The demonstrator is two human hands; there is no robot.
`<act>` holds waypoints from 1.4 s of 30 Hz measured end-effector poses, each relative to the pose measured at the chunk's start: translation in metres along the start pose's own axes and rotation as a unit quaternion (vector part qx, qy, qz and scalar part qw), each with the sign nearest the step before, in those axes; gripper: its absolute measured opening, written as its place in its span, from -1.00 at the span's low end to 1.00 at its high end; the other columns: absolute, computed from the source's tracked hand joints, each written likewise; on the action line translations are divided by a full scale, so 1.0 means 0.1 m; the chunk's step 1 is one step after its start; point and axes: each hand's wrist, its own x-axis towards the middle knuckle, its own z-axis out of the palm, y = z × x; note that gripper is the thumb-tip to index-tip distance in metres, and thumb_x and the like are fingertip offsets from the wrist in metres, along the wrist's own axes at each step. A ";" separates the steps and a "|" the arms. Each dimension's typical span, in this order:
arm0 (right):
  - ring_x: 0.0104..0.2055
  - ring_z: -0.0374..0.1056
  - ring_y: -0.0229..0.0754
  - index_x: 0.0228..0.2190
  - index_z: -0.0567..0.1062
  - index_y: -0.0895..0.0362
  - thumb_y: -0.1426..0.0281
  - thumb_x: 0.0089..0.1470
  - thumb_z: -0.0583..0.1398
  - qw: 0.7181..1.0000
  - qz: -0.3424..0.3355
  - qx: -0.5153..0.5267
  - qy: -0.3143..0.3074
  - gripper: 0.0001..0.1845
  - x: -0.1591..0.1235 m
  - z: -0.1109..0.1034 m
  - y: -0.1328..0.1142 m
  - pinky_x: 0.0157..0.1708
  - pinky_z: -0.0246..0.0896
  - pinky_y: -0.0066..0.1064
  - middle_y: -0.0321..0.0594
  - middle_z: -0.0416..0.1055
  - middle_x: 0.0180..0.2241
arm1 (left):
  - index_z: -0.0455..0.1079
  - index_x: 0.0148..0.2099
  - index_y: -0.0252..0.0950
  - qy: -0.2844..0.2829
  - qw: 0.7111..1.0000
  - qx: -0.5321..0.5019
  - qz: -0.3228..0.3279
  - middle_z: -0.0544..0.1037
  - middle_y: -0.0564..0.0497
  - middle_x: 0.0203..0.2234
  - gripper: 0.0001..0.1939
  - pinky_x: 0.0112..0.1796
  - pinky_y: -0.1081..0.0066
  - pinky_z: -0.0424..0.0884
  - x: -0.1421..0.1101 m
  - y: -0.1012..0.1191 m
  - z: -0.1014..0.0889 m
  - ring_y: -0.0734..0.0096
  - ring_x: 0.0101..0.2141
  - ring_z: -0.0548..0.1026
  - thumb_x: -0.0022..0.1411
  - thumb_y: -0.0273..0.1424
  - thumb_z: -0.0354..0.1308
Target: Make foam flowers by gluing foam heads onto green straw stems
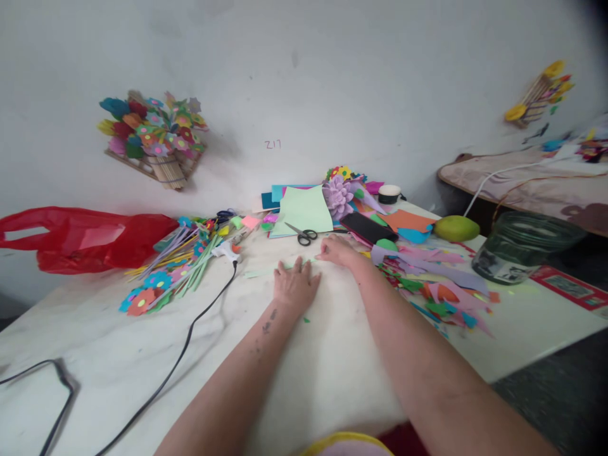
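Note:
My left hand [295, 285] lies flat on the white table, fingers spread, pressing on a thin pale green strip [256, 273] that sticks out to its left. Just to its right, my right hand [338, 249] is closed in a pinch at the strip's other end, close to the table. The strip's middle is covered by my fingers. Black-handled scissors [305, 237] rest beyond my hands, partly on a pale green sheet [304, 206]. A small green scrap [306, 320] lies beside my left wrist.
Left are a white glue gun [227, 253] with its cord [190, 332], foam flowers [142, 301] and a red plastic bag [104, 237]. Right are a black phone [368, 229], colourful scraps [439, 294], a green fruit [456, 228] and a large glass jar [510, 250].

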 end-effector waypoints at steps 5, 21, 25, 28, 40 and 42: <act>-0.12 0.25 -0.13 -0.39 0.46 0.10 0.22 -0.07 0.17 0.999 0.016 0.030 -0.016 -0.77 -0.02 -0.04 0.00 -0.13 0.07 -0.38 -0.14 0.31 -0.17 | 0.09 0.17 -0.13 0.011 1.000 -0.005 0.001 0.10 -0.02 0.17 -0.38 -0.04 -0.03 0.03 0.00 0.00 0.02 -0.17 0.09 0.03 0.17 -0.01 -0.39; 0.11 -0.01 0.07 0.10 0.16 0.02 0.14 0.01 0.06 0.999 0.017 -0.030 -0.003 -0.39 -0.07 0.08 -0.24 0.03 -0.15 -0.13 -0.10 0.10 0.11 | 0.06 0.20 -0.18 0.014 1.000 -0.008 -0.010 0.09 -0.12 0.17 -0.37 -0.01 -0.03 0.01 0.00 0.00 0.04 -0.17 0.12 0.02 0.17 -0.02 -0.34; 0.12 -0.02 0.06 0.12 0.12 -0.06 0.15 0.04 0.02 0.999 0.024 -0.038 -0.030 -0.41 -0.07 0.05 -0.21 0.03 -0.15 -0.15 -0.15 0.05 0.14 | 0.08 0.19 -0.33 0.019 0.999 -0.019 -0.019 0.09 -0.17 0.17 -0.31 0.01 0.02 0.01 -0.01 0.01 0.04 -0.15 0.13 0.00 0.16 -0.01 -0.34; 0.14 -0.03 0.06 0.13 0.08 -0.11 0.18 0.07 -0.01 0.997 0.029 -0.043 -0.055 -0.43 -0.08 0.02 -0.18 0.03 -0.15 -0.14 -0.17 0.01 0.17 | 0.08 0.18 -0.37 0.014 0.999 -0.027 -0.030 0.08 -0.17 0.17 -0.28 0.02 0.02 0.00 0.00 0.01 0.03 -0.17 0.13 0.00 0.16 0.00 -0.34; 0.18 -0.11 0.01 0.11 0.14 -0.09 0.24 0.11 -0.03 0.998 -0.016 -0.051 -0.042 -0.50 -0.06 0.06 -0.13 0.08 -0.22 -0.15 -0.19 -0.03 0.18 | 0.25 0.05 -0.28 0.092 0.993 -0.062 -0.044 0.28 -0.11 0.07 -0.54 0.08 0.14 -0.06 0.09 -0.27 0.13 0.22 0.09 0.17 0.24 -0.26 -0.30; 0.14 -0.03 -0.02 0.08 0.21 -0.05 0.25 0.10 -0.01 0.998 -0.049 -0.048 -0.016 -0.52 -0.05 0.07 -0.12 0.07 -0.17 -0.20 -0.18 0.07 0.14 | 0.29 0.01 -0.27 0.116 0.989 -0.061 -0.072 0.37 -0.12 -0.02 -0.59 0.05 0.16 0.01 0.13 -0.39 0.12 0.21 0.01 0.26 0.22 -0.28 -0.23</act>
